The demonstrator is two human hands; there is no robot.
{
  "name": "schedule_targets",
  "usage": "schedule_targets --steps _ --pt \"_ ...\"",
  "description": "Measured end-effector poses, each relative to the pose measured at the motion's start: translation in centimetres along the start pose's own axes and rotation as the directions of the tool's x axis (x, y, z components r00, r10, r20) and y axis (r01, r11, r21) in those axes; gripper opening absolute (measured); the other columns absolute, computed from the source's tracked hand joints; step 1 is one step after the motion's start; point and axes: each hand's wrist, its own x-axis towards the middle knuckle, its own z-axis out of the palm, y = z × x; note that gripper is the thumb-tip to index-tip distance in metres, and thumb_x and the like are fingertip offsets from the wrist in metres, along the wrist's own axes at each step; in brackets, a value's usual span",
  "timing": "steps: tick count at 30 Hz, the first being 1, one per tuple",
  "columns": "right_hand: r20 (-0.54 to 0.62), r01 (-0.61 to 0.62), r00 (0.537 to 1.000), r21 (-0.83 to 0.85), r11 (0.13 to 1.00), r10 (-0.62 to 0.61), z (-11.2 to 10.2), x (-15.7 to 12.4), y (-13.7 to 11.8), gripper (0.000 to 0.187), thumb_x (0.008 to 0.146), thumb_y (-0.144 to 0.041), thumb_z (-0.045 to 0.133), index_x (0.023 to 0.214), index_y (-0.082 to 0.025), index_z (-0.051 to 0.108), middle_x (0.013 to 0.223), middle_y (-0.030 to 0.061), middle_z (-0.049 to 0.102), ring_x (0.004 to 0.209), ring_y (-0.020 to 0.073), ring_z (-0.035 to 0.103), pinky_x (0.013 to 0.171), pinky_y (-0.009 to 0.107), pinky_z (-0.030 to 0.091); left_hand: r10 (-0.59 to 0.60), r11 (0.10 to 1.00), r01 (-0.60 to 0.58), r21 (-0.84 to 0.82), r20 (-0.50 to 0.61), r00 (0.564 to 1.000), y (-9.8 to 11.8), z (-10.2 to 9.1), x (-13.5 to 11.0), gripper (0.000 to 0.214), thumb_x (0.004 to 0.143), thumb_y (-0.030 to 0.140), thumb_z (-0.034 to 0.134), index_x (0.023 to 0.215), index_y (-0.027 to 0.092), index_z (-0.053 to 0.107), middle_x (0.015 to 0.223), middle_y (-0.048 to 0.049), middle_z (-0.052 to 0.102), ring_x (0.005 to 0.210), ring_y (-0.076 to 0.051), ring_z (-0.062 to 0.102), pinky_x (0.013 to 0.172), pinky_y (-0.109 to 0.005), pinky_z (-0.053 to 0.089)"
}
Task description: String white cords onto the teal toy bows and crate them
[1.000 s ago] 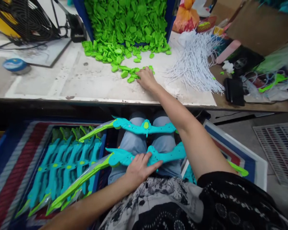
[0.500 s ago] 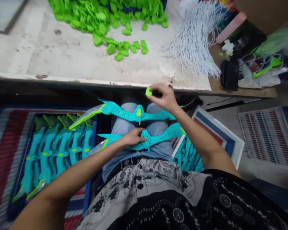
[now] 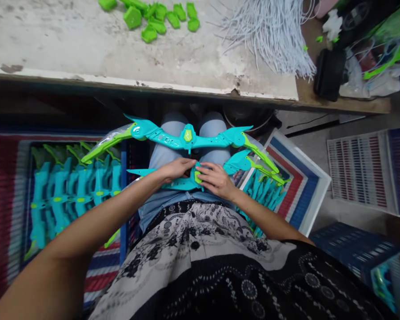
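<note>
Two teal toy bows with lime-green limbs lie across my lap. My left hand (image 3: pixel 180 170) is closed around the middle of the nearer toy bow (image 3: pixel 237 162). On that bow's centre sits a green cap (image 3: pixel 198 177), partly covered by the fingers of my right hand (image 3: pixel 217 181), which are closed on it. Whether the cap is fully seated cannot be seen. Farther out on my knees rests the other toy bow (image 3: pixel 208 141), untouched, with a green cap (image 3: pixel 188 135) in its centre.
Loose green caps (image 3: pixel 132 18) and a bundle of white strings (image 3: pixel 270 40) lie on the worktable (image 3: pixel 70 49) ahead. To my left a blue crate (image 3: pixel 123 209) holds several toy bows. At right, a white-rimmed crate (image 3: pixel 315 206) contains more teal pieces.
My right hand has come down from near the table edge to the nearer bow, bringing the green cap onto its centre. My left hand stays on that bow. The view has tilted downward.
</note>
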Motion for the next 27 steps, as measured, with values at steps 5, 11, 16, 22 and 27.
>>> schedule_targets --steps 5,11,16,22,27 --pt "-0.007 -0.190 0.982 -0.074 0.979 0.190 0.4 -0.2 -0.7 0.026 0.089 -0.038 0.055 0.106 -0.024 0.069 0.129 0.0076 0.059 0.115 0.0223 0.053 0.094 0.042 0.042 0.146 0.974 -0.161 0.158 0.104 0.984 -0.4 -0.7 0.1 0.051 0.072 0.048 0.066 0.110 0.014 0.064 0.091 -0.0036 0.068 0.082 -0.017 0.058 0.068 -0.024 0.045" --pt "-0.005 -0.412 0.911 0.011 0.911 0.412 1.0 0.1 -1.7 0.028 0.083 -0.041 0.063 0.103 -0.022 0.066 0.113 0.0070 0.068 0.103 0.0217 0.060 0.098 0.041 0.035 0.186 0.956 -0.189 0.225 0.035 0.982 -0.6 -0.1 -0.2 0.050 0.072 0.042 0.067 0.113 0.014 0.062 0.097 -0.0054 0.069 0.087 -0.019 0.061 0.071 -0.026 0.047" --pt "0.093 -0.496 0.864 -0.015 0.868 0.495 1.1 1.0 -1.5 0.062 0.079 -0.044 0.067 0.130 -0.015 0.047 0.113 0.0111 0.066 0.104 0.0256 0.058 0.095 0.042 0.034 0.252 0.942 -0.244 0.230 -0.004 0.968 -1.4 0.5 0.3 0.056 0.067 0.041 0.068 0.112 0.010 0.061 0.096 -0.0081 0.069 0.086 -0.022 0.062 0.073 -0.030 0.049" --pt "0.124 -0.484 0.865 -0.044 0.874 0.486 1.2 1.6 -1.7 0.062 0.077 -0.043 0.069 0.131 -0.021 0.049 0.114 0.0078 0.066 0.101 0.0244 0.058 0.095 0.042 0.035 0.361 0.871 -0.303 0.386 -0.085 0.929 -1.9 0.5 0.3 0.056 0.068 0.048 0.063 0.109 0.009 0.063 0.081 -0.0053 0.067 0.070 -0.019 0.058 0.061 -0.028 0.045" --pt "-0.007 -0.364 0.931 0.049 0.930 0.365 -4.2 4.9 0.7 0.030 0.086 -0.037 0.059 0.109 -0.019 0.065 0.103 0.0054 0.069 0.097 0.0180 0.060 0.087 0.030 0.044 0.437 0.720 -0.298 0.627 -0.076 0.896 -0.6 -0.1 -1.0 0.062 0.078 0.050 0.052 0.123 0.008 0.054 0.079 -0.0065 0.066 0.069 -0.020 0.059 0.062 -0.029 0.045"
